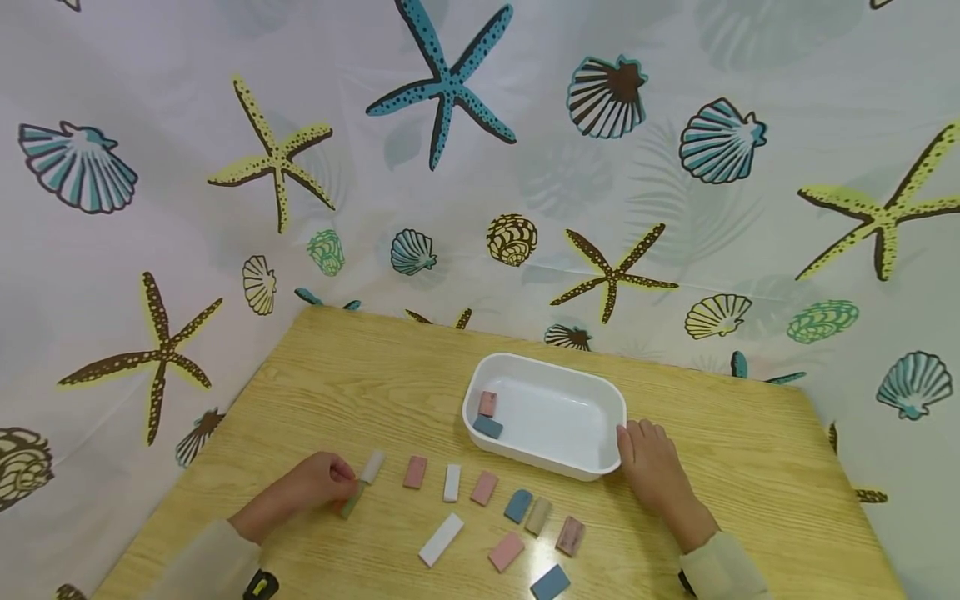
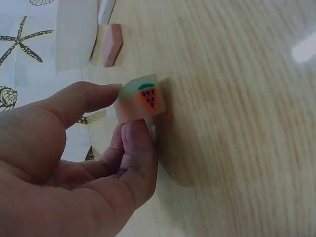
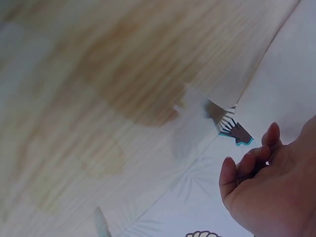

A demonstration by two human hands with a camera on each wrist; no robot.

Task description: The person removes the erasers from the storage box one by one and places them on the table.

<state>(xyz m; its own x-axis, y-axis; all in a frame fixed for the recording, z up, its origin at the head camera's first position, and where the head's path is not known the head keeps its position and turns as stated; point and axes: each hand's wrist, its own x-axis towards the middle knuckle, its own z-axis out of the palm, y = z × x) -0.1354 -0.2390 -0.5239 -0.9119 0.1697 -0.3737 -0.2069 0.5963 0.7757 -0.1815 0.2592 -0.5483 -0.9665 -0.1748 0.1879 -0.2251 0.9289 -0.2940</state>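
Observation:
My left hand (image 1: pixel 322 479) pinches a pale green and orange eraser (image 2: pixel 140 101) with a watermelon-slice print between thumb and fingertips, low over the table. Just beyond it lies a light grey eraser (image 1: pixel 372 467). My right hand (image 1: pixel 656 467) rests against the right end of a white tray (image 1: pixel 525 457), fingers loosely curled at the rim; in the right wrist view nothing shows between them. Inside the tray, at its left end, are a pink eraser (image 1: pixel 487 404) and a blue-grey eraser (image 1: pixel 487 427).
Several loose erasers lie in front of the tray, among them a long white one (image 1: pixel 441 540), a blue rounded one (image 1: pixel 518 506), a tan one (image 1: pixel 537 517) and a blue one (image 1: pixel 551 582). A shell-and-starfish curtain (image 1: pixel 450 192) surrounds the wooden table (image 1: pixel 360 358).

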